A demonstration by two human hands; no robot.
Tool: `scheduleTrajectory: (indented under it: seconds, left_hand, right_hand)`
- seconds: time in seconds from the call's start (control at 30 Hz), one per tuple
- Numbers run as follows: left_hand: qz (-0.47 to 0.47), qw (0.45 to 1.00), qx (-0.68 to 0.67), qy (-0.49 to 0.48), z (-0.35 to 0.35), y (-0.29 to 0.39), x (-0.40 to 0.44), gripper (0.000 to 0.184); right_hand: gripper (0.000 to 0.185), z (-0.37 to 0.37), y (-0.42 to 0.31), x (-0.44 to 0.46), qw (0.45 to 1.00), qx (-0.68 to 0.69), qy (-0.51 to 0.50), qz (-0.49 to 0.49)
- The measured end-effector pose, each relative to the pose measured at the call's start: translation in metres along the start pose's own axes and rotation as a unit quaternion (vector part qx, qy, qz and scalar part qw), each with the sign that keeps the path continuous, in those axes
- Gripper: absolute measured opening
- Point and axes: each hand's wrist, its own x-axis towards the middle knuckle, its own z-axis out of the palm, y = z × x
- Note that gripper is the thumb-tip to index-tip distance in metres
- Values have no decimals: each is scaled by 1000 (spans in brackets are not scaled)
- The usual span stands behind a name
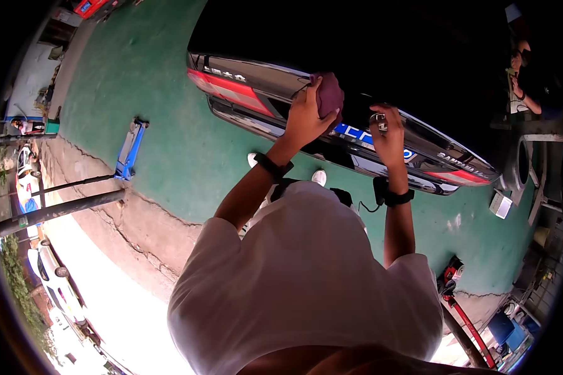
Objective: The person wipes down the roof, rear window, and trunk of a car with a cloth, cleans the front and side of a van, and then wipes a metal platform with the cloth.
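Note:
My left hand [308,117] is closed on a bunched purple cloth [329,95], at the rear edge of a black car's trunk lid [269,78]. My right hand [391,134] is beside the round silver badge [378,122] at the middle of the lid, fingers bent around its edge and apart from the thumb. It seems to hold nothing loose; whether the fingertips press on the badge I cannot tell. Below the hands is a blue licence plate [351,132], partly covered by my right hand. Red tail lights [231,89] sit on either side.
A blue floor jack [130,150] stands on the green floor [169,162] to the left. Red and black equipment [451,275] is at lower right. Another person's hands [517,65] show at upper right. A white car [56,281] is outside at left.

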Motion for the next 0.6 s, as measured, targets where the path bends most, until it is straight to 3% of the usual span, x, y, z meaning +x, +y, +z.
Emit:
scheduleTrajectory:
  seconds: [0.07,0.17,0.27,0.3,0.33,0.37,0.47,0.53,0.6]
  left_hand:
    - [34,999,33,13,-3,-2,23,79]
    - [62,989,124,-43,-9,-1,47,72]
    - [108,987,111,-33,-24,-20,59,72]
    - [101,992,77,-12,-31,-33,65,65]
    - [14,999,1,-36,-45,-43,72,55]
    - [-34,999,-29,16,-60,-55,80,48]
    - [-92,988,-30,120,-102,-113,110,48]
    - [-58,981,36,181,-130,-157,129,50]
    - [-100,977,45,183,-153,-193,146,53]
  right_hand:
    - [32,1,3,8,998,-50,32,-9]
    - [35,17,13,16,990,-115,72,-42]
    - [41,45,8,28,981,-177,79,-27]
    - [45,56,6,33,978,-196,65,-28]
    - [46,65,6,39,979,-195,46,-33]
    - [48,74,-1,46,974,-220,29,-46]
    - [47,102,-17,69,967,-247,19,-54]
    - [46,124,-27,86,960,-270,21,-65]
    - [46,152,-38,107,960,-271,23,-64]
